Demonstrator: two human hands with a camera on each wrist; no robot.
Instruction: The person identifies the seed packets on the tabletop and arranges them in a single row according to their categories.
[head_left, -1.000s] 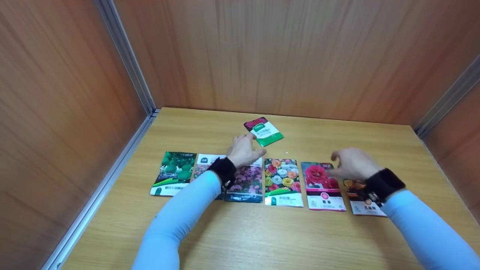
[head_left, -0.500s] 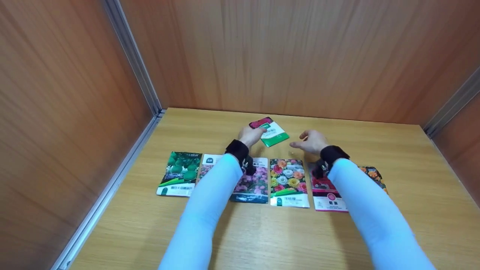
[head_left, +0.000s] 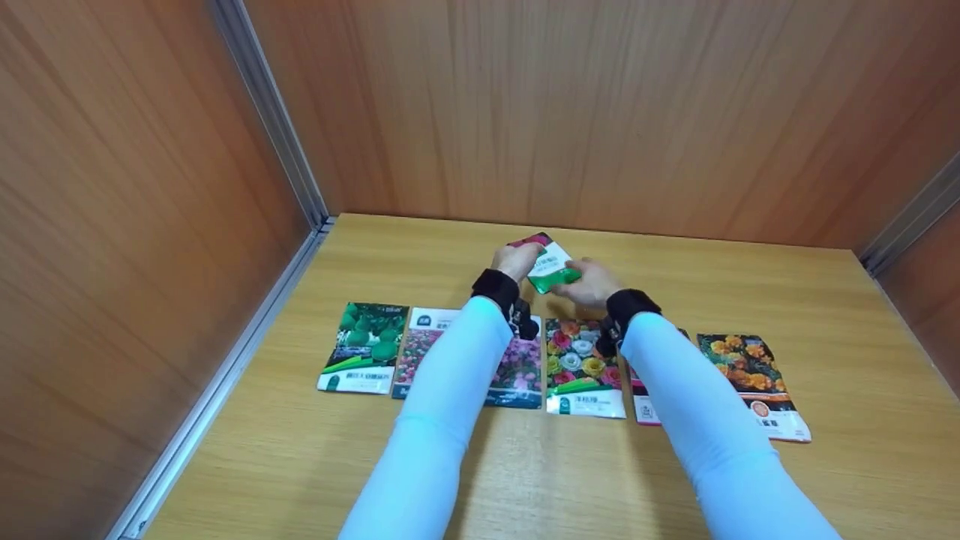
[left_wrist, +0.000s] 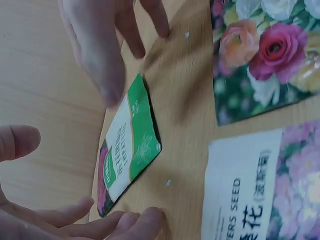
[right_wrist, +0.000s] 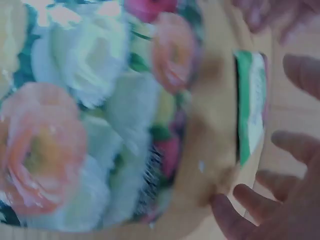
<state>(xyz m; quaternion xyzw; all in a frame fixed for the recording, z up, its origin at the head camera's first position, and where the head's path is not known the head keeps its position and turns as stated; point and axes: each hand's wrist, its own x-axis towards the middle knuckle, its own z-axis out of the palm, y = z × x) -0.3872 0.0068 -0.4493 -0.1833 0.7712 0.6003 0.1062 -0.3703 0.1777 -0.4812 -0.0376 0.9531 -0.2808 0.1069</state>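
A green-and-white seed packet (head_left: 551,264) with a dark red top lies askew toward the back of the table. My left hand (head_left: 515,260) is at its left side, the thumb over the packet's upper part in the head view. On the other side, my right hand (head_left: 590,285) has thumb and forefinger at the green end. Both wrist views show the fingers spread around the packet, with gaps between; firm contact cannot be made out. Closest to the right wrist is a multicoloured flower seed packet (head_left: 583,367). The left forearm partly hides the pink flower packets (head_left: 517,375).
A row of seed packets crosses the table (head_left: 547,480): a green one (head_left: 365,346) at the left end, an orange-flower one (head_left: 752,375) at the right end. The right forearm mostly covers a magenta-edged packet (head_left: 646,405). Wooden panels (head_left: 585,112) enclose the back and sides.
My right hand has moved left from above the right-hand packets to the green-and-white packet. The left hand has gone slightly forward and right to the packet's other side.
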